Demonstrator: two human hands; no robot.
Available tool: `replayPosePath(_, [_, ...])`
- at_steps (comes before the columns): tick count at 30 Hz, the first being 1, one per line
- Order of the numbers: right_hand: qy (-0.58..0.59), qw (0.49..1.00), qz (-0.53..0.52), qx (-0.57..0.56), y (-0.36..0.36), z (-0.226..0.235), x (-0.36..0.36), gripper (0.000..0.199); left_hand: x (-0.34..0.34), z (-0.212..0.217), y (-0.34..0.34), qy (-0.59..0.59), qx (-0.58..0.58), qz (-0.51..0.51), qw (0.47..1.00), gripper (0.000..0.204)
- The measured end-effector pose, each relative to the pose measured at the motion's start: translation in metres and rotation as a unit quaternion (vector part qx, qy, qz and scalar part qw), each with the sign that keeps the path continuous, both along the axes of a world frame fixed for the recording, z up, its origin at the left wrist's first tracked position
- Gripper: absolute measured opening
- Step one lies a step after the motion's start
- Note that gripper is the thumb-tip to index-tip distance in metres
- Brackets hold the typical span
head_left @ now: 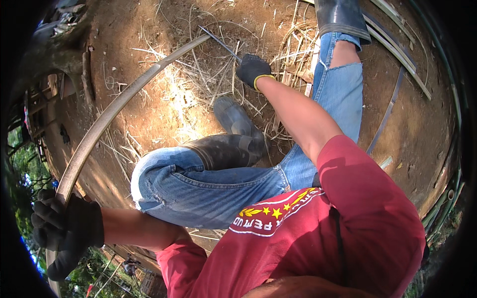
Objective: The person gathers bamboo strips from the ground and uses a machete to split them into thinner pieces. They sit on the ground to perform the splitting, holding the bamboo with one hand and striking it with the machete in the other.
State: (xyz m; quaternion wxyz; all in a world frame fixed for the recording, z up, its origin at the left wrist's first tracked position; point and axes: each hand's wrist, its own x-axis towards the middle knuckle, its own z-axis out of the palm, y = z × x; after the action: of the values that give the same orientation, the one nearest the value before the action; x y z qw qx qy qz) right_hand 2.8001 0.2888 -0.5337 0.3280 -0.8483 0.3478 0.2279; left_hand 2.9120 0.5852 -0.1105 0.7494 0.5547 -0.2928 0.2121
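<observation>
At the lower left, my left hand (67, 226), in a black glove, is closed round a long, pale bamboo strip (107, 116). The strip runs from there up and to the right, and its far end is near the top middle. My right hand (254, 71), in a dark glove with a yellow cuff, grips a knife (218, 42). The handle is hidden in the fist. The thin blade points up and left, its tip close to the strip's far end; whether they touch I cannot tell.
Thin shavings (293, 54) litter the brown dirt ground around my boots (233, 119). Several long split strips (397, 52) lie at the upper right, with a flat grey strip (390, 107) below them. Green poles (447, 203) line the right edge.
</observation>
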Motion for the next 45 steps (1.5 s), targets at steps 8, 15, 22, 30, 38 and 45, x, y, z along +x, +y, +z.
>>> replayPosePath(8, [-0.037,0.997,-0.039,0.06,0.014,0.005,-0.006,0.054,0.016,-0.002,0.026,0.008,0.001,-0.151,0.989,0.073])
replayPosePath(15, [-0.063,0.978,0.073,0.186,0.004,0.046,-0.007,0.039,0.0,-0.008,0.003,0.015,-0.044,-0.228,0.972,0.064])
replayPosePath(22, [-0.33,0.934,-0.082,0.112,0.066,0.137,-0.002,0.039,-0.023,-0.008,-0.021,-0.082,0.11,-0.251,0.958,0.053])
replayPosePath(30, [-0.421,0.906,-0.024,0.018,0.069,0.166,0.005,0.039,-0.024,-0.013,-0.026,-0.053,0.055,-0.28,0.957,0.06])
replayPosePath(38, [-0.243,0.968,-0.053,0.009,0.032,0.085,0.008,0.051,-0.013,-0.015,-0.009,-0.078,0.053,-0.151,0.984,0.072])
replayPosePath(45, [-0.064,0.997,-0.031,0.006,-0.013,0.024,0.018,0.053,-0.02,-0.005,-0.007,0.01,0.007,-0.279,0.96,0.074])
